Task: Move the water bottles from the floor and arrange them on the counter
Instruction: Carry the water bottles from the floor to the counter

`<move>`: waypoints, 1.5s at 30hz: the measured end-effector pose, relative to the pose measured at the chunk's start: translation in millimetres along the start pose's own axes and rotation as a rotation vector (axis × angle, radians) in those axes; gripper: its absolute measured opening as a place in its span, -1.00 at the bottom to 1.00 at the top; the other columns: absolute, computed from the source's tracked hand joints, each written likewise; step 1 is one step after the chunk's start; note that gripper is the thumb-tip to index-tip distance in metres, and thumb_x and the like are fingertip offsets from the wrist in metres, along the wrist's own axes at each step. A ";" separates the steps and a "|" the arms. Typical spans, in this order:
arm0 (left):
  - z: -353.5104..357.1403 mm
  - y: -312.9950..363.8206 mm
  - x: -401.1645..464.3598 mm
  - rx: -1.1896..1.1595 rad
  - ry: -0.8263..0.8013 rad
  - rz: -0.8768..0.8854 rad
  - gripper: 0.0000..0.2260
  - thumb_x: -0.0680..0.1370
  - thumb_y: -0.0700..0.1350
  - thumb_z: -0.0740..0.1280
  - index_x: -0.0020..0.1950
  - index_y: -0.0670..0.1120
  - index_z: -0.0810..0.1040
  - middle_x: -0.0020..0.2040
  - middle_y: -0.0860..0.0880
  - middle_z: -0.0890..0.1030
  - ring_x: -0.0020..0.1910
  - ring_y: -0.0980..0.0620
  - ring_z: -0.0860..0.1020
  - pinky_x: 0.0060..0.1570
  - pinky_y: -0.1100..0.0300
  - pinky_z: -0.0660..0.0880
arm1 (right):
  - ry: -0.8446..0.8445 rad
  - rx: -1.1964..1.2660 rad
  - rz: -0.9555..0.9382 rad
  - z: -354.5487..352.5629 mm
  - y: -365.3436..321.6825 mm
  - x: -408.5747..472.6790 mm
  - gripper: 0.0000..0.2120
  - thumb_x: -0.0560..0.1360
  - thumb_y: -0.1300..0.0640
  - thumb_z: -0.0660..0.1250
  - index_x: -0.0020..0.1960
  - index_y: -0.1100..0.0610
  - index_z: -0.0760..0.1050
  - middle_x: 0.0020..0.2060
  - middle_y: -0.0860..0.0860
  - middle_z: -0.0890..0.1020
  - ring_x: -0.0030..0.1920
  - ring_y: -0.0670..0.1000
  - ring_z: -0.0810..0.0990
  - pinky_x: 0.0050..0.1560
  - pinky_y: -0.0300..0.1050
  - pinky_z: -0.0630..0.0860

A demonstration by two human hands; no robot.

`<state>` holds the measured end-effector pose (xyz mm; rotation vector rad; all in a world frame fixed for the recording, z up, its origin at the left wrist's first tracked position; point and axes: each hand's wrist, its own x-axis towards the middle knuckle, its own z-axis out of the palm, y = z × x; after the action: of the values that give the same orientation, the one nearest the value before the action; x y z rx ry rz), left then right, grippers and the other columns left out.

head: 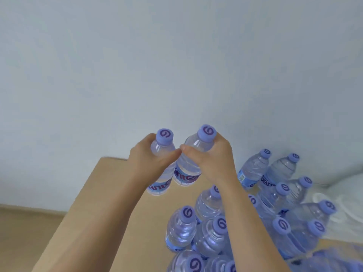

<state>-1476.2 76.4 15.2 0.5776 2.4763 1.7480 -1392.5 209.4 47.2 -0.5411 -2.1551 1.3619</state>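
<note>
Clear ribbed plastic, capped in matte lilac with a dark purple swirl, is what each hand is wrapped around; two water bottles are held upright above the counter, side by side and almost touching at the shoulders. The left bottle (pixel 161 163) is gripped by the left hand (pixel 149 160) with fingers curled round its upper body and the thumb laid across the front; the right bottle (pixel 191 160) is held the same way by the right hand (pixel 211 160), its thumb pointing toward the other thumb so that the two tips nearly meet. A blue label with purple lettering is seen low on each bottle. The counter (pixel 125 222) is smooth, tan and matte, with a straight back edge against a plain pale wall (pixel 137 65); open surface is left below and to the left of the held bottles. To the right, a tight cluster of standing bottles (pixel 245 218) fills the counter to the frame's lower edge; at least fourteen caps can be counted, the nearest ones blurred. Crumpled translucent plastic wrap (pixel 341 197) lies behind the cluster at far right.
</note>
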 end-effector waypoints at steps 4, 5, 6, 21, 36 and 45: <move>52.9 -1.4 36.3 -0.048 -0.189 0.047 -0.66 0.24 0.22 0.45 -0.11 0.09 0.50 -0.21 0.14 0.60 -0.18 0.16 0.57 -0.23 0.21 0.49 | 0.166 -0.004 0.118 -22.6 28.6 17.3 -0.71 0.28 0.04 0.53 -0.14 0.14 0.51 -0.28 -0.02 0.61 -0.26 -0.07 0.58 -0.25 -0.24 0.49; 67.2 -3.2 43.2 -0.045 -0.241 0.052 -0.67 0.27 0.18 0.47 -0.09 0.08 0.50 -0.21 0.15 0.58 -0.19 0.18 0.55 -0.26 0.25 0.46 | 0.201 -0.019 0.157 -28.1 37.0 20.0 -0.71 0.27 0.04 0.54 -0.16 0.13 0.50 -0.30 -0.03 0.60 -0.28 -0.09 0.56 -0.27 -0.26 0.47; 82.0 -5.6 49.0 -0.039 -0.288 0.054 -0.69 0.30 0.13 0.48 -0.08 0.06 0.49 -0.21 0.16 0.57 -0.21 0.19 0.54 -0.29 0.29 0.42 | 0.219 -0.039 0.206 -33.1 46.0 22.1 -0.70 0.27 0.04 0.54 -0.15 0.13 0.49 -0.29 -0.03 0.59 -0.28 -0.08 0.55 -0.26 -0.24 0.47; 189.0 -39.5 37.6 0.119 -0.919 0.148 -0.73 0.40 0.06 0.47 -0.12 0.00 0.42 -0.23 0.14 0.48 -0.29 0.25 0.43 -0.36 0.45 0.35 | 0.078 -0.713 0.646 -87.9 111.9 31.7 -0.62 0.37 0.39 0.28 -0.44 0.14 0.15 -0.47 0.06 0.22 -0.44 0.00 0.15 -0.44 -0.16 0.10; 139.3 20.6 24.3 0.077 -0.684 0.292 -0.62 0.45 0.04 0.42 0.22 -0.04 0.49 0.18 0.07 0.45 0.10 0.23 0.35 -0.01 0.48 0.18 | 0.247 -0.480 0.562 -86.9 84.5 -30.1 -0.66 0.51 0.14 0.29 0.25 0.15 0.33 -0.06 0.05 0.44 -0.08 0.05 0.45 -0.17 -0.08 0.38; 172.5 108.9 -81.9 0.212 -0.886 0.546 -0.75 0.47 0.02 0.37 0.09 -0.04 0.55 0.01 0.09 0.56 0.03 0.10 0.51 0.06 0.19 0.44 | 0.423 -0.422 0.558 -165.9 59.8 -132.1 -0.70 0.51 0.13 0.28 0.21 0.19 0.42 0.06 0.09 0.55 -0.01 0.08 0.52 -0.06 -0.06 0.40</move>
<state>-1326.6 235.6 40.0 1.7148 1.9276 0.9397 -1182.9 272.4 22.1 -1.5357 -1.9998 0.9070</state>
